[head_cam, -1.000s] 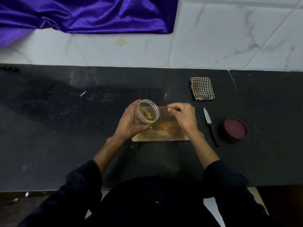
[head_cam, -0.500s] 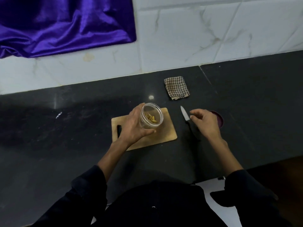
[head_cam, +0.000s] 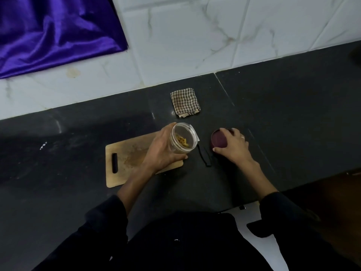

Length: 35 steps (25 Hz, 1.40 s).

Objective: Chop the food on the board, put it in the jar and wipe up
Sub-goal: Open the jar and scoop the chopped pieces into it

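My left hand (head_cam: 163,151) grips a clear plastic jar (head_cam: 183,138), tilted above the right end of the wooden cutting board (head_cam: 127,159). Yellowish chopped food (head_cam: 182,142) lies inside the jar. The board carries only brownish smears and crumbs. To the right, my right hand (head_cam: 233,146) curls round the maroon lid (head_cam: 218,140) on the dark counter, thumb at its near edge. Between jar and lid lies a black-handled knife (head_cam: 205,158), its blade mostly hidden behind the jar. A folded checked cloth (head_cam: 185,102) sits behind them, near the wall.
The dark stone counter (head_cam: 283,118) runs left to right, with a white marble-tiled wall (head_cam: 195,40) behind. A purple satin cloth (head_cam: 48,32) hangs at the upper left. The counter's front edge lies close to my body at the lower right.
My right hand left the board, passed over the knife and now grips the maroon lid. My left hand kept hold of the jar. The view swung left.
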Motion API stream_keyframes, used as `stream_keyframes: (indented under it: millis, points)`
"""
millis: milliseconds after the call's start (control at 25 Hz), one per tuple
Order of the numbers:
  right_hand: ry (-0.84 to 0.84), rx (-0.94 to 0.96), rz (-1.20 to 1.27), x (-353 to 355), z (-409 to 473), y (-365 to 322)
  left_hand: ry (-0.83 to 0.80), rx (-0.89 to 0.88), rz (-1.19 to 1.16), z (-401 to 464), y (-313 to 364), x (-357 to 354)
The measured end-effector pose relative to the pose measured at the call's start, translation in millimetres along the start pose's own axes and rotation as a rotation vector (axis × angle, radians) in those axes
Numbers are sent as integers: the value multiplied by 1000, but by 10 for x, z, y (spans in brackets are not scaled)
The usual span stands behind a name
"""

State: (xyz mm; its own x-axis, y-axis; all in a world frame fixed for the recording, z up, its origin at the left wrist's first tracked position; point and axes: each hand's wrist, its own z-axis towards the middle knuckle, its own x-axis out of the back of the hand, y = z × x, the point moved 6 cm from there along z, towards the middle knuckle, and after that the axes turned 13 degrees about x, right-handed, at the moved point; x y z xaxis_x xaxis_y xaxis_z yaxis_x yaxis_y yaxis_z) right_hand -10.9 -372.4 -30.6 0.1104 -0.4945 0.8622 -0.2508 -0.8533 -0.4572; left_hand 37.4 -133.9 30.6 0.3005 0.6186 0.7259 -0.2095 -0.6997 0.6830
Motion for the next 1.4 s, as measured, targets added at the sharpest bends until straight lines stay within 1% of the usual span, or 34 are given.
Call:
stream_keyframes:
  millis: [160, 240, 280, 320, 400, 480, 560, 640, 720, 800, 960, 1080, 1160, 1200, 1280, 1320, 1400]
  points:
    - [-12, 16, -16, -11, 69, 27, -1, 14, 45, 16, -4, -58]
    - [29, 10, -24, 31, 65, 13, -8, 35, 59, -12, -51, -62]
    - [64, 0, 10, 65, 50, -7, -13, 55, 51, -36, -81, -44]
    - [94, -9, 84, 97, 32, -47, -18, 82, 36, -63, -125, -6]
    - [102, -11, 331, 129, 5, -185, -23, 112, 10, -123, -224, 102]
    - [-2, 52, 564, 99, -19, -454, -27, 114, 8, -191, -327, 223]
    - [-150, 201, 641, 23, -63, -871, -13, 103, 35, -261, -439, 347]
    - [-230, 356, 624, -47, -108, -1297, 1, 81, 65, -319, -535, 450]
    - [-240, 455, 582, -113, -122, -1638, -7, 33, 70, -374, -620, 545]
    - [-257, 502, 538, -162, -120, -1862, -10, 6, 69, -415, -706, 648]
    - [-285, 535, 490, -297, -107, -2114, 17, -6, 67, -486, -871, 824]
    - [-264, 535, 429, -342, -105, -2266, 33, -19, 64, -502, -917, 890]
    - [-247, 497, 401, -343, -93, -2319, 65, -31, 64, -502, -930, 939]
    - [-235, 452, 414, -333, -93, -2325, 85, -41, 67, -505, -927, 955]
    - [-223, 298, 480, -352, -94, -2303, 115, -63, 89, -507, -919, 976]
    - [-231, 226, 469, -366, -103, -2282, 119, -69, 101, -498, -922, 976]
    - [-251, 191, 390, -383, -86, -2227, 120, -56, 114, -474, -946, 971]
